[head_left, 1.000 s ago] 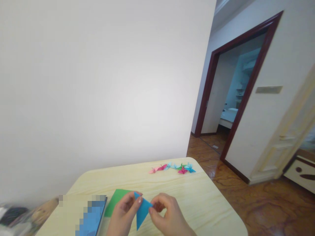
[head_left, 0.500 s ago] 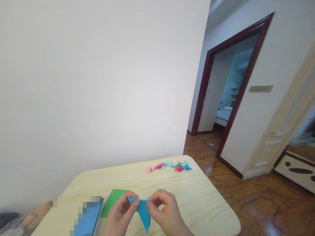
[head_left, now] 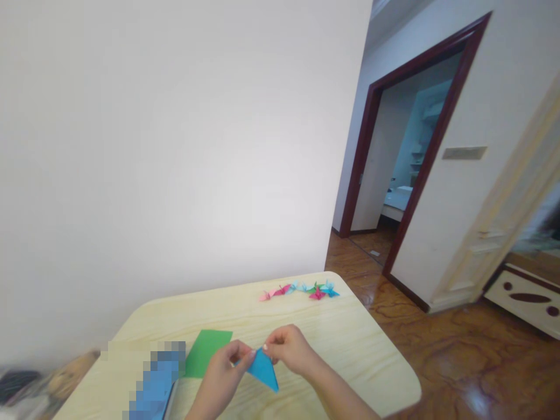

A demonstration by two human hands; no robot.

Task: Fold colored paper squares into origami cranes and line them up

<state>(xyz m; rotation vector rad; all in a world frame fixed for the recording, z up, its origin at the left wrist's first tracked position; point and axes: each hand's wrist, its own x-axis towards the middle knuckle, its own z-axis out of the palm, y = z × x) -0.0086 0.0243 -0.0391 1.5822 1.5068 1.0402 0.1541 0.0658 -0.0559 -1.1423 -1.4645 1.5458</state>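
A folded blue paper triangle [head_left: 262, 370] hangs above the table, its point aimed down and to the right. My left hand [head_left: 222, 373] pinches its left corner, and my right hand [head_left: 289, 350] pinches its top edge. Just left of my left hand, a sheet of green paper [head_left: 206, 352] lies flat on the pale wood-grain table [head_left: 350, 356]. Farther back, a row of several small origami cranes [head_left: 300, 291] in pink, red, green and blue stands near the far edge.
At the near left, a pixelated patch hides a blue item [head_left: 155, 382] on the table. The table's rounded corner and right edge drop to a glossy wooden floor [head_left: 459, 361]. A white wall [head_left: 175, 163] rises behind the table, and a dark-framed doorway [head_left: 394, 146] stands at right.
My hands have drawn closer together, and the blue paper's point has swung from straight down toward the lower right. The whole view has shifted slightly.
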